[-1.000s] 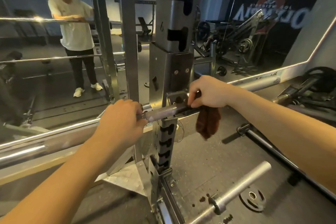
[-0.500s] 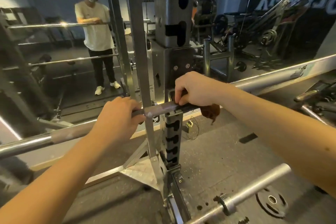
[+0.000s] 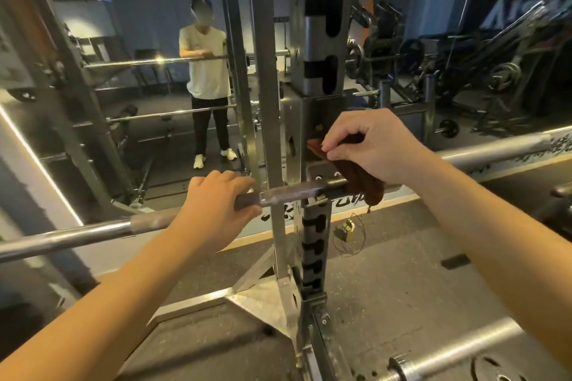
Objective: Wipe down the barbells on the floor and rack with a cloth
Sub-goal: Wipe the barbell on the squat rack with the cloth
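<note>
Spanning the view: rack (image 3: 322, 40) upright, barbell (image 3: 77, 233) lying across its hook. Left hand (image 3: 216, 210) curled round the bar just beside the upright, steadying. Right hand (image 3: 371, 148) raised above the bar, fingertips pinching the brown cloth (image 3: 368, 185) draped over it. Step: wiping the racked bar; next, probably, cloth closed round the shaft.
</note>
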Available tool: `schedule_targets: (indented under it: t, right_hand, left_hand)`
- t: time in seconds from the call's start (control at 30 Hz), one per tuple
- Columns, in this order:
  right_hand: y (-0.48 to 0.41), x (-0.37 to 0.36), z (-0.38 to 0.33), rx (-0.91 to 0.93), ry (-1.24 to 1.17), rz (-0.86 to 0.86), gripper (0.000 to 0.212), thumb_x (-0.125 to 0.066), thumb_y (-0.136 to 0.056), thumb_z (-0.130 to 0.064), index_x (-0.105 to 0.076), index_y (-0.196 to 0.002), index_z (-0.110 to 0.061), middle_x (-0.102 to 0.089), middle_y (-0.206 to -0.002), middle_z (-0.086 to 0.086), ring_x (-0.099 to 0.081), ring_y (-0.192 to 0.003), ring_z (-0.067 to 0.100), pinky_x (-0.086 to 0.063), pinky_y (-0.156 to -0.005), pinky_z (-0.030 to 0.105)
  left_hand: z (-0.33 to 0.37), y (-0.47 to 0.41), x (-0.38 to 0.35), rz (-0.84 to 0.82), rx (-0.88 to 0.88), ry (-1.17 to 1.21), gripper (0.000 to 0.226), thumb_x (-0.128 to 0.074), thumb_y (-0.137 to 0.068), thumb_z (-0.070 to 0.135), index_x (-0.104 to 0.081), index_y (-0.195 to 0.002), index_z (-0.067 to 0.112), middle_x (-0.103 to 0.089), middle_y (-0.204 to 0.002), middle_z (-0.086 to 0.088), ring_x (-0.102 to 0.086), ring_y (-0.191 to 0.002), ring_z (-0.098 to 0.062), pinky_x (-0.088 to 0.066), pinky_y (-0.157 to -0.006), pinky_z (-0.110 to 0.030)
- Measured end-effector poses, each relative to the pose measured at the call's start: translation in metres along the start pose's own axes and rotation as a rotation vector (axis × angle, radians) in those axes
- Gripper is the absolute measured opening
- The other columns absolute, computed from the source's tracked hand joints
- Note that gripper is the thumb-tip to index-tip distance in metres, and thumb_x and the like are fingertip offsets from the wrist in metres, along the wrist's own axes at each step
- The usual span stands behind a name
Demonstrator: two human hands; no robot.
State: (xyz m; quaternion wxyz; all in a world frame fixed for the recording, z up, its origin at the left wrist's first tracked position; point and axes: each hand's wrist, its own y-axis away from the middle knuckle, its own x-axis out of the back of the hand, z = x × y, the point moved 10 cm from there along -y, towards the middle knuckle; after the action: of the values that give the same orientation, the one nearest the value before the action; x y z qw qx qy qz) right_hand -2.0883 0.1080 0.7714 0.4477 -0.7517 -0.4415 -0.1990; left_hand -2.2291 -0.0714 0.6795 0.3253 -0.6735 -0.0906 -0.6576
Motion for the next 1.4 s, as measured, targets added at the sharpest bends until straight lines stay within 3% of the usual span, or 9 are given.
schedule_targets:
  t: [0.1, 0.2, 0.4, 0.57, 0.73, 0.9, 1.03, 1.2, 1.4]
  right_hand:
    - [0.005, -0.009, -0.038, 0.039, -0.054, 0.021, 0.012, -0.080, -0.086, -0.012, -0.080, -0.090, -0.023, -0.070, -0.093, -0.015, -0.067, -0.094, 0.006, -0.052, -0.088, 0.016]
    - [0.010, -0.032, -0.065, 0.007, -0.104, 0.059, 0.012, -0.080, -0.086, -0.016, -0.079, -0.090, -0.028, -0.070, -0.093, -0.016, -0.068, -0.095, 0.006, -0.055, -0.090, 0.025]
    - [0.022, -0.097, -0.091, -0.176, -0.264, 0.144, 0.009, -0.081, -0.086, -0.027, -0.079, -0.092, -0.034, -0.072, -0.090, -0.024, -0.067, -0.092, -0.005, -0.048, -0.078, 0.007]
    - [0.054, -0.162, -0.087, -0.350, -0.450, 0.148, 0.010, -0.081, -0.087, -0.025, -0.080, -0.093, -0.033, -0.075, -0.092, -0.020, -0.070, -0.092, 0.000, -0.054, -0.083, 0.018]
    - [0.088, -0.215, -0.073, -0.506, -0.602, 0.114, 0.021, -0.083, -0.082, -0.009, -0.080, -0.095, -0.025, -0.078, -0.098, -0.008, -0.073, -0.094, 0.010, -0.058, -0.088, 0.027]
    - [0.118, -0.249, -0.057, -0.659, -0.755, 0.051, 0.033, -0.079, -0.084, -0.002, -0.076, -0.111, -0.020, -0.078, -0.102, 0.001, -0.075, -0.095, 0.016, -0.060, -0.082, 0.025]
    - [0.129, -0.265, -0.047, -0.724, -0.766, 0.047, 0.042, -0.077, -0.085, 0.000, -0.071, -0.120, -0.022, -0.075, -0.115, -0.002, -0.071, -0.109, 0.010, -0.057, -0.096, 0.028]
    - [0.132, -0.278, -0.039, -0.759, -0.776, 0.044, 0.043, -0.074, -0.087, 0.005, -0.071, -0.115, -0.027, -0.073, -0.118, -0.002, -0.069, -0.113, 0.011, -0.059, -0.090, 0.026]
    - [0.136, -0.290, -0.039, -0.692, -0.614, -0.091, 0.055, -0.072, -0.086, 0.005, -0.067, -0.125, -0.032, -0.070, -0.122, -0.009, -0.063, -0.120, 0.011, -0.060, -0.093, 0.036]
  left_hand:
    - [-0.003, 0.011, 0.013, 0.052, -0.007, 0.109, 0.045, -0.054, -0.096, 0.057, -0.059, -0.137, 0.037, -0.058, -0.130, 0.016, -0.046, -0.119, -0.011, -0.031, -0.106, -0.040]
    - [-0.006, 0.028, 0.033, 0.099, 0.017, 0.486, 0.040, -0.054, -0.092, 0.060, -0.067, -0.122, 0.037, -0.060, -0.111, 0.026, -0.053, -0.102, 0.003, -0.044, -0.096, -0.033]
    - [-0.010, 0.075, 0.036, -0.084, 0.017, 0.953, 0.039, -0.056, -0.081, 0.066, -0.064, -0.114, 0.047, -0.067, -0.107, 0.029, -0.060, -0.103, 0.007, -0.048, -0.083, -0.016]
    - [-0.049, 0.111, 0.012, -0.047, 0.090, 0.967, 0.005, -0.072, -0.092, 0.037, -0.073, -0.096, 0.035, -0.072, -0.091, 0.015, -0.065, -0.086, -0.003, -0.052, -0.076, -0.018]
    - [-0.082, 0.142, -0.024, -0.126, 0.178, 1.063, 0.022, -0.066, -0.096, 0.040, -0.072, -0.091, 0.019, -0.071, -0.084, -0.007, -0.066, -0.082, -0.029, -0.052, -0.083, -0.056]
    - [-0.108, 0.161, -0.055, -0.153, 0.326, 1.191, 0.023, -0.063, -0.101, 0.033, -0.071, -0.087, 0.016, -0.073, -0.087, -0.015, -0.065, -0.080, -0.035, -0.052, -0.086, -0.053]
    - [-0.107, 0.176, -0.075, -0.280, 0.394, 1.264, 0.050, -0.079, -0.082, 0.056, -0.062, -0.114, 0.021, -0.067, -0.086, -0.009, -0.061, -0.077, -0.021, -0.048, -0.078, -0.040]
    - [-0.108, 0.182, -0.077, -0.272, 0.316, 0.990, 0.040, -0.080, -0.088, 0.022, -0.054, -0.115, 0.036, -0.070, -0.086, 0.008, -0.067, -0.070, -0.006, -0.049, -0.062, -0.018]
    - [-0.122, 0.178, -0.068, -0.174, 0.293, 0.802, 0.019, -0.061, -0.098, 0.016, -0.061, -0.094, 0.035, -0.070, -0.083, 0.023, -0.069, -0.076, -0.006, -0.057, -0.069, -0.033]
